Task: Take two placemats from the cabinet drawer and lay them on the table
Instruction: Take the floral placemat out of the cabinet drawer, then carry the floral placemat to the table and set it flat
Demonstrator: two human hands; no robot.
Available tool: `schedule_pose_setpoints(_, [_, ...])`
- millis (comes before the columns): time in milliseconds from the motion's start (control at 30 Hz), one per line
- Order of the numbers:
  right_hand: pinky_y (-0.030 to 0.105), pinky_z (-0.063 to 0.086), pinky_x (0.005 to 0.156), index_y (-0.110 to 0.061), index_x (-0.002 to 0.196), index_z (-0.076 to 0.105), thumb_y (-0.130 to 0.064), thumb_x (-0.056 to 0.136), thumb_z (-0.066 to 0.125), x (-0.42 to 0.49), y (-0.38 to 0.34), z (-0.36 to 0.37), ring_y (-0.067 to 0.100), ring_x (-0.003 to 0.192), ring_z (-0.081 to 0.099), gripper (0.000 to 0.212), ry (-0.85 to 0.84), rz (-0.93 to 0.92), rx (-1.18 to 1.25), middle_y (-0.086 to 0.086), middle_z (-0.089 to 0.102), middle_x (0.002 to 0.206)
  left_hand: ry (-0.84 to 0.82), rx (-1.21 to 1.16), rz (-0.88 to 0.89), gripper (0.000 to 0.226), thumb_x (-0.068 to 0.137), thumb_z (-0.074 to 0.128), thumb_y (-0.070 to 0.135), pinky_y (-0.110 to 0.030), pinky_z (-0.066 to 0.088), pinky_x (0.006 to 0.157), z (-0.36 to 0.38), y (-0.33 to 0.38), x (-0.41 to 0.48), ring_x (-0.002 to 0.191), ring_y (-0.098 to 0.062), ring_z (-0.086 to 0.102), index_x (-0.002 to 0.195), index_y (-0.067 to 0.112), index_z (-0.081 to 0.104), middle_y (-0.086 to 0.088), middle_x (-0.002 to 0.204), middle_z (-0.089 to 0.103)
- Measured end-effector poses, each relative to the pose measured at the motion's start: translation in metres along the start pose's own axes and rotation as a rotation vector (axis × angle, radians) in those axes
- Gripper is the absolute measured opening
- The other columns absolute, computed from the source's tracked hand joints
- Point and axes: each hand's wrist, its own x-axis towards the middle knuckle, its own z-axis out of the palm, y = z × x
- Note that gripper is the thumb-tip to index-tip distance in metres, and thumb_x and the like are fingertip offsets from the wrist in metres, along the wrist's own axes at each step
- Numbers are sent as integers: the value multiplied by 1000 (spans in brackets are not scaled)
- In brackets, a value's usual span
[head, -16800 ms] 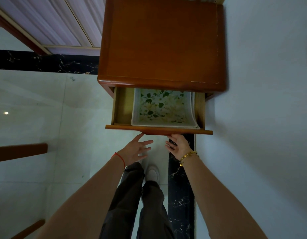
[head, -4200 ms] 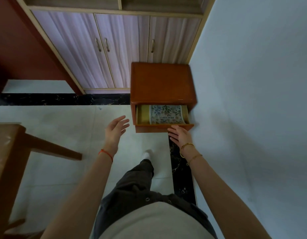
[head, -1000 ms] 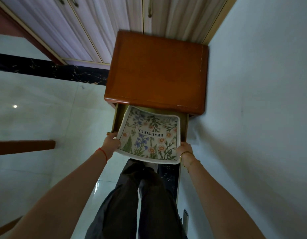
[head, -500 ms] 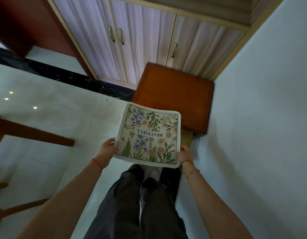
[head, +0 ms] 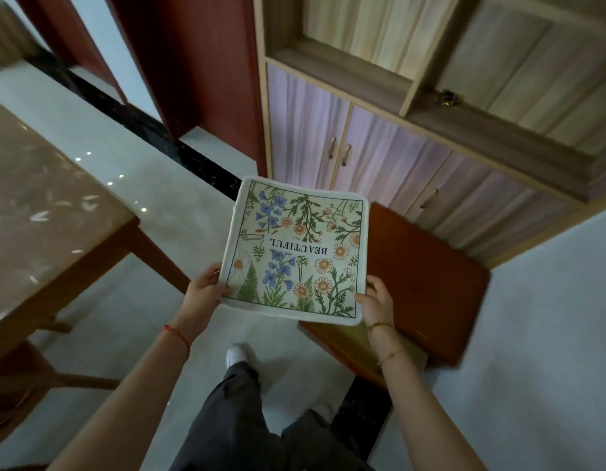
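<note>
“BEAUTIFUL” placemat (head: 296, 253) now out of drawer (head: 349, 348)

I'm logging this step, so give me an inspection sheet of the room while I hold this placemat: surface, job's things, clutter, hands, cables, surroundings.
Surface: table at left, glossy brown top; no placemat on the part in view.
Job's things: flowered placemat held in the air, its word upside down; cabinet with drawer open.
Clutter: nothing seen.
Hands: left hand and right hand each grip a near corner.
Cables: nothing seen.
Surroundings: tiled floor; cupboard doors shut.
</note>
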Motion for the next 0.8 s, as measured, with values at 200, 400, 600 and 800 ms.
schedule_pose_setpoints(200, [23, 53, 58, -6, 114, 57, 12, 84, 53, 27, -58, 80, 17, 80, 67, 35, -78, -81, 32, 14, 70, 104, 30, -49, 92, 48, 78, 51, -24, -27, 61, 62, -54, 60, 32, 79, -20, 74, 106, 13, 65, 0, 88, 77])
schedule_pose_setpoints(400, [12, 51, 53, -9, 106, 56, 17, 84, 50, 46, -109, 168, 10, 78, 61, 35, -117, -132, 102, 3, 66, 91, 74, -51, 158, 48, 76, 52, -23, -39, 59, 80, -114, 119, 79, 94, -31, 68, 105, 13, 66, -11, 105, 71])
schedule_pose_setpoints(600, [8, 49, 53, -6, 106, 56, 19, 82, 49, 77, -147, 231, 7, 74, 66, 35, -138, -188, 88, 1, 66, 86, 130, -54, 179, 50, 75, 53, -23, -46, 56, 84, -149, 161, 129, 98, -38, 67, 103, 15, 68, -12, 106, 71])
schedule_pose_setpoints(800, [10, 53, 61, -7, 112, 57, 16, 85, 50, 136, -196, 273, 11, 82, 65, 36, -186, -241, 66, -3, 68, 91, 165, -70, 166, 49, 75, 55, -20, -52, 55, 88, -151, 195, 190, 107, -42, 66, 117, 6, 61, -16, 116, 70])
